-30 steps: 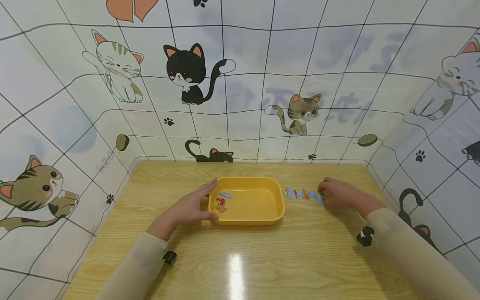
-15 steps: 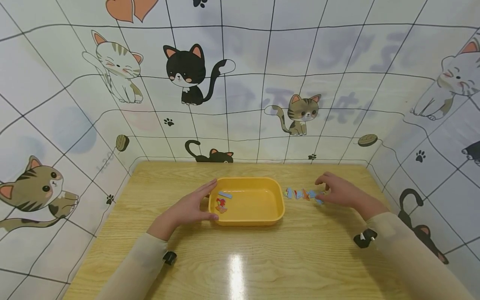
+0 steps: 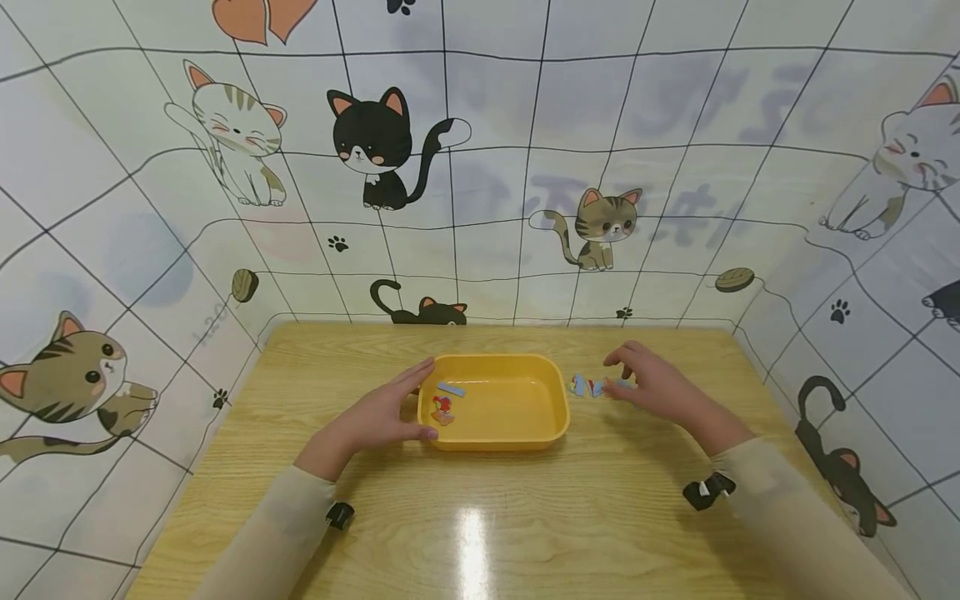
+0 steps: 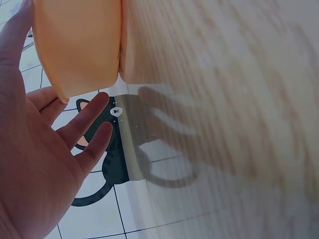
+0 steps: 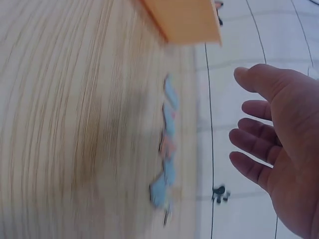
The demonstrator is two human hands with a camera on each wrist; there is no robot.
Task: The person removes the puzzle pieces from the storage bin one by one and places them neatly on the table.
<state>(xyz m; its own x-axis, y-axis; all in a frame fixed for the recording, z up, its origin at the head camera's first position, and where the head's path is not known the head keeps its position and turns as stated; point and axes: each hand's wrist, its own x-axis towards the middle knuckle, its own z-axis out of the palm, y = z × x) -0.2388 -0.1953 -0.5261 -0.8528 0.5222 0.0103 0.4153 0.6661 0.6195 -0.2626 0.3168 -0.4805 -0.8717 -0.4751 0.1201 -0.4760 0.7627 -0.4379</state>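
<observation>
My left hand holds the left end of a yellow plastic tray, thumb at the near corner and fingers along the far one. In the left wrist view two fingers stick out free below the tray's end. Inside the tray lie a blue strip and some red and orange flat pieces. To its right runs a row of small flat coloured pieces, with a blue one nearest the tray. My right hand hovers over the row's right part, thumb and forefinger apart, holding nothing; it hides several pieces in the head view.
A wooden table carries everything. Cat-printed cloth walls rise right behind its back edge and at both sides. In the right wrist view an orange piece lies between blue ones.
My right hand lifts off the row's right end, its fingers spread, and shifts left over the row toward the tray. The left hand and tray stay put.
</observation>
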